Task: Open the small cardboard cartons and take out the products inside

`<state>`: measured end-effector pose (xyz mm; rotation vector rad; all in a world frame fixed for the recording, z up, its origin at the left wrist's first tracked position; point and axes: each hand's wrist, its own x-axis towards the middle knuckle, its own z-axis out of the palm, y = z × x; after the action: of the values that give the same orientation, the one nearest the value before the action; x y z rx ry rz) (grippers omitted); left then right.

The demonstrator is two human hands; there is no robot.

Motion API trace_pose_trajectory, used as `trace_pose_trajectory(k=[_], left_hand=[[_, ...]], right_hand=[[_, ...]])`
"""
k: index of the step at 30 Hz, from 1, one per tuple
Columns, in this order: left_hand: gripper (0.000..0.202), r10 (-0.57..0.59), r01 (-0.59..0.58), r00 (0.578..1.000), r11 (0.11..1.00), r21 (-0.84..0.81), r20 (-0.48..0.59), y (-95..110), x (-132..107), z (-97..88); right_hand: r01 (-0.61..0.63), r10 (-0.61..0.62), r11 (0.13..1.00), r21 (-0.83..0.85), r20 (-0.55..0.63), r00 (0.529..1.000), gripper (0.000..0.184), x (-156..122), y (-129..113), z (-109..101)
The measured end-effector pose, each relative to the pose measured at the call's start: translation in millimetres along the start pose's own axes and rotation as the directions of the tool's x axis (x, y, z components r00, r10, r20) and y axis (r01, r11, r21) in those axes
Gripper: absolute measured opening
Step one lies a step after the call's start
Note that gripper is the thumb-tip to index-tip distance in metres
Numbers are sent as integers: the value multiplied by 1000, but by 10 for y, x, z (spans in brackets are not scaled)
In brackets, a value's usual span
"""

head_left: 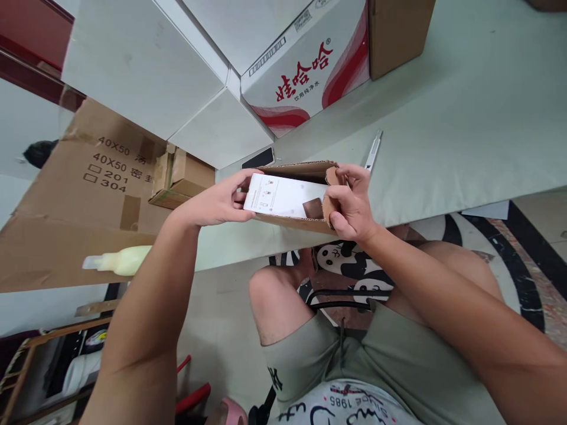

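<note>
A small open cardboard box sits at the near edge of the pale green table. Inside its opening lies a white printed card with a dark patch at its right end. My left hand is closed on the card's left end, thumb and fingers pinching it. On the box's right end flap, my right hand is closed, its thumb under the box.
A white and red printed carton and a brown box stand at the back. A black phone and a pen-like tool lie behind the small box. A flattened cardboard sheet and a yellowish bottle are at left.
</note>
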<state>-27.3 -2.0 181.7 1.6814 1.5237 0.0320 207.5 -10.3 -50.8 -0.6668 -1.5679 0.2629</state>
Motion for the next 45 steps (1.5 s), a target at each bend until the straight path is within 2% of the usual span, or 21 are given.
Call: trace_pose_trajectory(k=[2,5,8,11,14,16,19,21,23,26,31,37,42,45], left_hand=[[87,14,-12,999,999,51,-42,51,-45,2],[82,108,-93,986,989,118,-127,96,-115,-8],[75,146,-118,966,983,140,-214,58,-160,-27],[72,166,-146,938,985,86,-303,-63,-174,-45],[79,154,-156,928,987,21,-340,-201,-189,-49],[83,110,-104,943,994,38,-313,-246,-219,-40],[82,69,-7,971,966,259,-230,-208,-300,-18],[74,97,-13,979,909,416,-180,-152,-365,-2],[63,137,-50,978,884,464,-154,-117,-427,15],[57,162,-76,972,902,425,-169,-138,-509,36],[57,199,-118,959,928,353,-202,-299,-600,40],[77,287,-231,908,951,205,-307,-462,-514,78],[62,310,-277,926,945,173,-214,-375,-428,109],[62,322,-290,929,940,181,-185,-307,-424,95]], right_hand=[[24,-23,1000,11,-21,1000,32,14,-19,0],[86,-80,993,75,-74,994,37,54,-50,16],[89,-81,989,119,-69,994,63,96,-44,10],[3,-6,993,114,25,1000,105,116,26,-62],[-112,76,984,140,242,967,126,105,114,-171],[-162,92,972,172,357,930,128,85,142,-224],[-192,90,960,201,428,899,126,59,134,-252],[-194,72,954,227,456,887,127,52,116,-246],[-189,47,948,255,475,879,129,51,103,-237],[-200,43,944,261,505,862,132,48,90,-226],[-210,30,936,284,529,848,135,29,48,-209],[-281,91,927,246,581,809,141,-27,49,-218],[-313,110,919,241,604,789,143,-89,66,-212],[-319,114,919,233,618,778,144,-112,57,-176]])
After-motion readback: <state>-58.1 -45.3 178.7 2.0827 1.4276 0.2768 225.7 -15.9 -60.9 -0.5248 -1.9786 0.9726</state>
